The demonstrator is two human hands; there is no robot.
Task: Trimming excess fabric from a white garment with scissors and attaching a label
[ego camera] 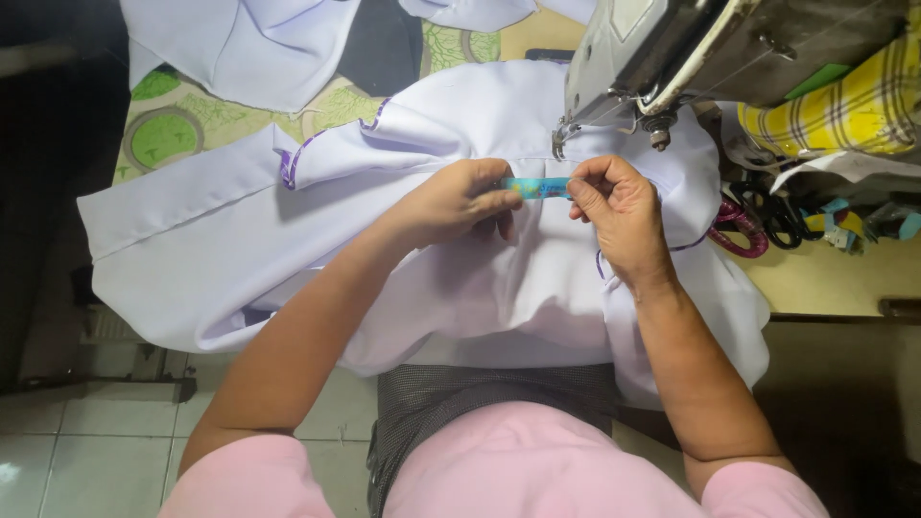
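While hands pinch it, label (539, 187) shines blue

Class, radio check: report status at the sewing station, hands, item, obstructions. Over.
Left hand and right hand pinching a small blue strip between them. Strip held over white garment, just before the sewing machine. Nothing between strip and needle area.

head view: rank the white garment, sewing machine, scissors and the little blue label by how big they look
1. white garment, spread across the table
2. sewing machine, partly cut off by the frame
3. scissors, partly hidden
4. blue label, stretched between left hand and right hand
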